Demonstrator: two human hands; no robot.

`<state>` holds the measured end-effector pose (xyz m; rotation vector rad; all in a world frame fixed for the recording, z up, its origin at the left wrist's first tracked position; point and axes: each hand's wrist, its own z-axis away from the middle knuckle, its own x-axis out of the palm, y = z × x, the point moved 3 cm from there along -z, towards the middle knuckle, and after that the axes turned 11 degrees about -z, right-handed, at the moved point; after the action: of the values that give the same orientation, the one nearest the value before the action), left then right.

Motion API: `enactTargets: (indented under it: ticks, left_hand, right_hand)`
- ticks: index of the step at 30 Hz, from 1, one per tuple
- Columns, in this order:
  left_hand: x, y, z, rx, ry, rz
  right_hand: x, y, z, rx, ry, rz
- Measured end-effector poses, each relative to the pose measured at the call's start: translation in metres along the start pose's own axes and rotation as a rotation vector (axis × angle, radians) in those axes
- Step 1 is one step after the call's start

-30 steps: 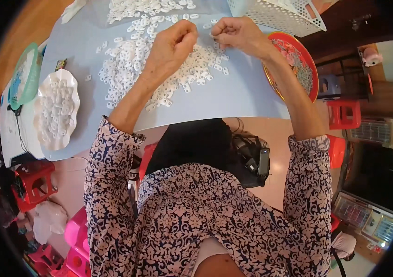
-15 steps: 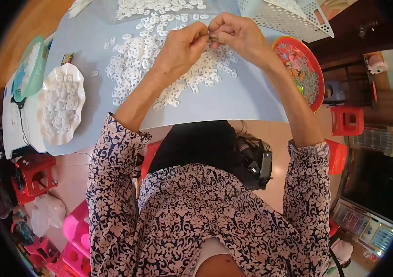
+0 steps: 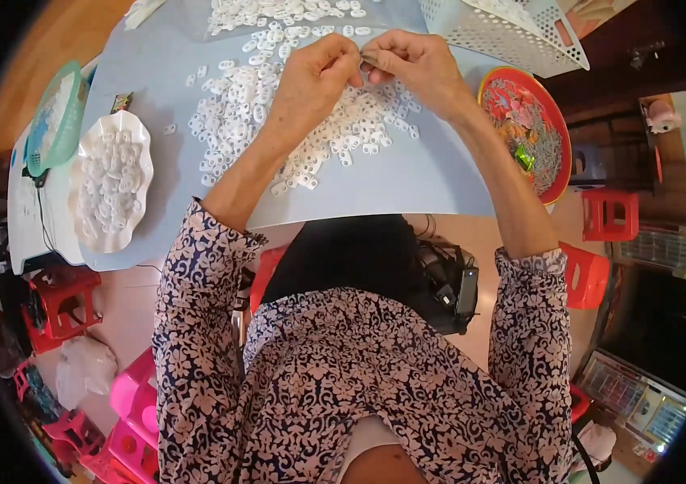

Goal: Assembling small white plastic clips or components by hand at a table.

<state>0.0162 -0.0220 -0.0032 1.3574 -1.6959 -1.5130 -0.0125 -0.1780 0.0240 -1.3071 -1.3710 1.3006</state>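
Above the far side of a heap of small white oval pieces with two holes (image 3: 234, 113), my two hands meet fingertip to fingertip. My left hand (image 3: 316, 77) is closed, thumb and forefinger pinched together. Facing it, my right hand (image 3: 417, 66) is also closed in a pinch, its other fingers curled. A small dark spot shows at the right fingertips, but what either hand holds is too small and covered to name. The heap lies on a pale blue tabletop (image 3: 431, 173), partly hidden beneath my left hand and forearm.
On the left stand a scalloped white dish (image 3: 146, 173) of similar pieces and a green basket (image 3: 77, 113). A red basin (image 3: 566, 137) holds grey bits and coloured wrappers on the right. Behind it is a white perforated basket (image 3: 512, 44). Red stools (image 3: 609, 214) stand beyond the table.
My hands stay together over the heap, with small shifts of the pinched fingers. The whole view has moved slightly.
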Motion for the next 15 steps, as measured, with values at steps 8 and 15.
enactTargets:
  ticks: [8, 15]
  left_hand:
    - [-0.0003, 0.0022, -0.0004, -0.056, -0.009, 0.069]
    - [-0.0022, 0.0033, 0.0007, -0.052, -0.025, 0.167]
  right_hand:
    - [0.0015, 0.0061, -0.0003, -0.066, 0.049, -0.008]
    - [0.0044, 0.0075, -0.0018, -0.130, 0.066, 0.022]
